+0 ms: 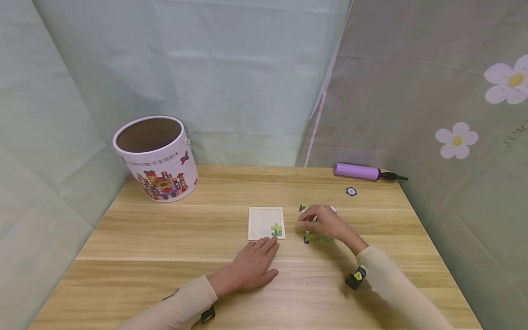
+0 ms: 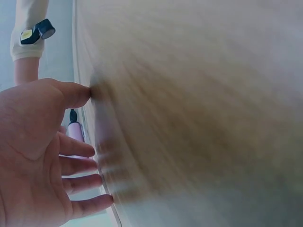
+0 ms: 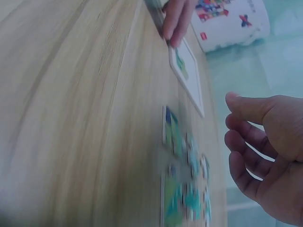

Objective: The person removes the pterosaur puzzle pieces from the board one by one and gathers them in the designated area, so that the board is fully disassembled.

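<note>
**Fig.: Jigsaw assembly, one piece seated, next piece being picked**

Puzzle tray [image 1: 266,222]: white square frame, approx. mid-table, nearer the front edge than the back. One green piece [image 1: 276,229] sits in its front-right corner; rest of the tray is bare.

Loose pieces [image 1: 315,238]: small cluster just right of the tray, partly under the right hand. Exact count cannot be told; right wrist view shows several, blurred [image 3: 182,184].

Right hand [image 1: 323,222]: hovers over the cluster, fingers loosely curled toward the pieces. Right wrist view shows fingers and thumb apart, nothing gripped.

Left hand [image 1: 251,266]: flat on the table, fingers straight, tips touching the tray's front edge, steadying it. Holds nothing.

Step (judged): early stage, selecting the 2nd piece. Next move calls for a pinch on one piece from the cluster, a short carry left, then turning it to match the seated piece's tabs while the left hand keeps the tray from sliding.

Other items, 1 each: printed cylindrical block tub [image 1: 156,158], open, back-left corner; purple hand pump [image 1: 363,172] w/ black nozzle, back-right edge; small round dark disc [image 1: 351,191] just in front of the pump. Table [image 1: 165,238]: light wood.
</note>
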The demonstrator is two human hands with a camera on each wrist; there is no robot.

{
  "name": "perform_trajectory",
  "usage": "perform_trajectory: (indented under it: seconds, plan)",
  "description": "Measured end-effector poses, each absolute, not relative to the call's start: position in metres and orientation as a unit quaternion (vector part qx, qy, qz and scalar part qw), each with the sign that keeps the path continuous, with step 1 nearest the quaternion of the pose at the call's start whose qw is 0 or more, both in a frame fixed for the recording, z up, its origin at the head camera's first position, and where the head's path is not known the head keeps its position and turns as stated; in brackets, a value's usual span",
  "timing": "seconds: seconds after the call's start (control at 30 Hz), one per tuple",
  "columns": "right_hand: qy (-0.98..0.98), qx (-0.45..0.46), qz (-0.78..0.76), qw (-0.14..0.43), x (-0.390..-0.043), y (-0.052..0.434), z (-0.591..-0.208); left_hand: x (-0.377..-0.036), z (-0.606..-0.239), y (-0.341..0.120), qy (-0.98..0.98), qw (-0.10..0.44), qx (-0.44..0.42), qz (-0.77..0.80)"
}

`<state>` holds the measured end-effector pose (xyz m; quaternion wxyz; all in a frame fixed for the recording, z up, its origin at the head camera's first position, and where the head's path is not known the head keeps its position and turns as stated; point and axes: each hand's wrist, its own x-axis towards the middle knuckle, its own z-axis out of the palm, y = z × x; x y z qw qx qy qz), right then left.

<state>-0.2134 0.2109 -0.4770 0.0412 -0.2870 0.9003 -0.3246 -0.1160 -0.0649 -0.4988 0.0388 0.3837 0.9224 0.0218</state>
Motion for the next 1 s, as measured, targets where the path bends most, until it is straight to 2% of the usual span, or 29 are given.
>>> perform_trajectory:
  seconds: [0.43, 1.0]
  plan:
    - [0.896, -0.313, -0.308, 0.068, -0.227, 0.16, -0.495, -0.116, -0.498, -0.066, 0.92, 0.057, 0.388, 0.014]
    - [0.903, -0.332, -0.263, 0.069, -0.232, 0.147, -0.504, -0.116, -0.497, -0.067, 0.919, 0.053, 0.391, 0.007]
